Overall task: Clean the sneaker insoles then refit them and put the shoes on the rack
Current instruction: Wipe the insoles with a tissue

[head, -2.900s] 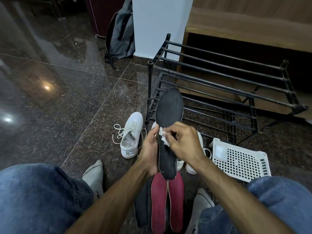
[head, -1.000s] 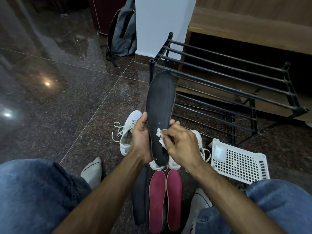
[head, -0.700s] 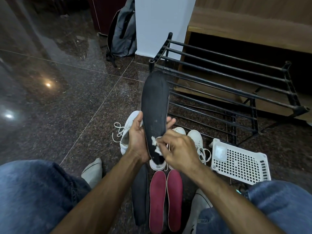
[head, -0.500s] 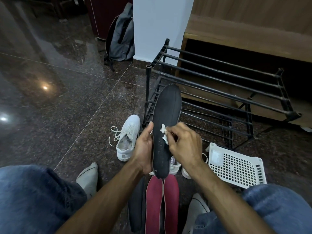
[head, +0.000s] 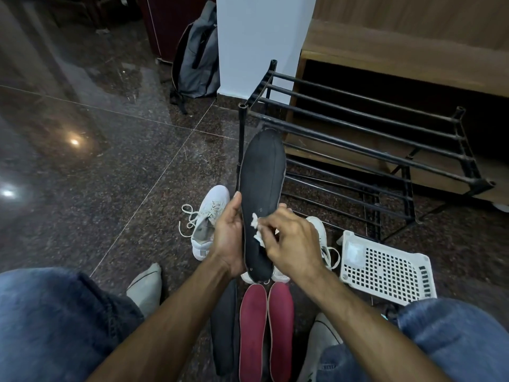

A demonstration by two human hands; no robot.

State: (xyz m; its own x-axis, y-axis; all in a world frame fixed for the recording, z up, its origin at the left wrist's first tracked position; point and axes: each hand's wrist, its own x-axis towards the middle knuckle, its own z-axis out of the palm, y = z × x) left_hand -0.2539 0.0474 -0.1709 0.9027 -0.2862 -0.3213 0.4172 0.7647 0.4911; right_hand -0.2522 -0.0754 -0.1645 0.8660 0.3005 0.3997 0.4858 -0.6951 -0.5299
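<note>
Black insole stands upright, gripped at its left edge by the left hand so the right hand, pinching a white tissue, can wipe it.

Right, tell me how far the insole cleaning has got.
Done: insoles are out; two red insoles and a dark one lie on the floor. In hand: left hand grips a black insole, right hand wipes it with a white tissue. Left: refitting, then white sneakers onto the black metal rack.
</note>
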